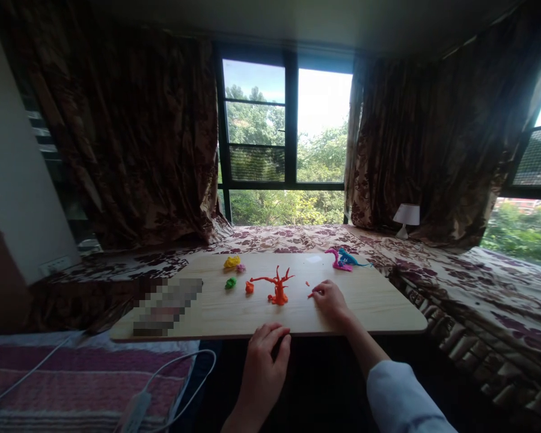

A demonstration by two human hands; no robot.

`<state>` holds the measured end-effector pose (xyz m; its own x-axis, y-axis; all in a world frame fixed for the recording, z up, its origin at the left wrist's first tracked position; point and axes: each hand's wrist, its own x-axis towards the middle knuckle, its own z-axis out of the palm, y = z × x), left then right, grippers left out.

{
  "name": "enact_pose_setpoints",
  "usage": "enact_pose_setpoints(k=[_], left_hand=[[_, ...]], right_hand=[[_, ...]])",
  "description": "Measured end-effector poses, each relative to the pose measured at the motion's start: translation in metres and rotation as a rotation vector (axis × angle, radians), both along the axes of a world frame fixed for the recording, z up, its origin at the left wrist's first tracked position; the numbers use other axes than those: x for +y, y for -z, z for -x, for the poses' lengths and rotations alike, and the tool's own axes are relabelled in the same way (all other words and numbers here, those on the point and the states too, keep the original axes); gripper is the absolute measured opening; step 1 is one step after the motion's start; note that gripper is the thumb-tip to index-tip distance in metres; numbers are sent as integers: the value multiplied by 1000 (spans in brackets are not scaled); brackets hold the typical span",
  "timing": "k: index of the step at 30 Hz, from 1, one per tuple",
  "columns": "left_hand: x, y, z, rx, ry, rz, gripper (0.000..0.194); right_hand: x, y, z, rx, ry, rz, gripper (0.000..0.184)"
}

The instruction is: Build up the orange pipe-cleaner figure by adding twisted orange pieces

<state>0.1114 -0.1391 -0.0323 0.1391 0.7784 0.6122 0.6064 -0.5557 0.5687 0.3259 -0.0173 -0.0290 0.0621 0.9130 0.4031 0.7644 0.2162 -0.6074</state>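
Observation:
My right hand point(330, 299) is over the right half of the wooden tabletop point(365, 313), its fingertips closed on a small strip of red-orange modelling clay point(310, 295). Just beyond it lies another tiny clay bit point(307, 284). To the left stands an orange clay tree point(278, 291) with a trunk and thin branches, one reaching far left. Beside that branch sits an orange clay lump point(249, 287). My left hand point(267, 352) rests at the front edge of the table, fingers loosely extended and thumb apart, with nothing in it.
Yellow clay point(231, 262), a pinkish lump point(240, 268) and green clay point(231, 282) lie left of the tree. Pink point(336, 260) and blue point(348, 258) clay figures stand at the back right. A blurred-out object occupies the table's left. A white cable point(211, 355) loops below.

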Motion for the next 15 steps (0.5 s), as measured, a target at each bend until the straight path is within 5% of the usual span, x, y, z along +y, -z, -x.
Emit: enact_pose_setpoints(k=[7, 10, 15], left_hand=[[-1, -3, 3, -428, 50, 346, 30], [-5, -7, 3, -625, 174, 516, 36], [-8, -7, 5, -700, 268, 616, 30]], right_hand=[[-74, -19, 41, 114, -184, -101, 14], [-112, -20, 66, 136, -301, -121, 11], [-135, -18, 82, 211, -340, -155, 13]])
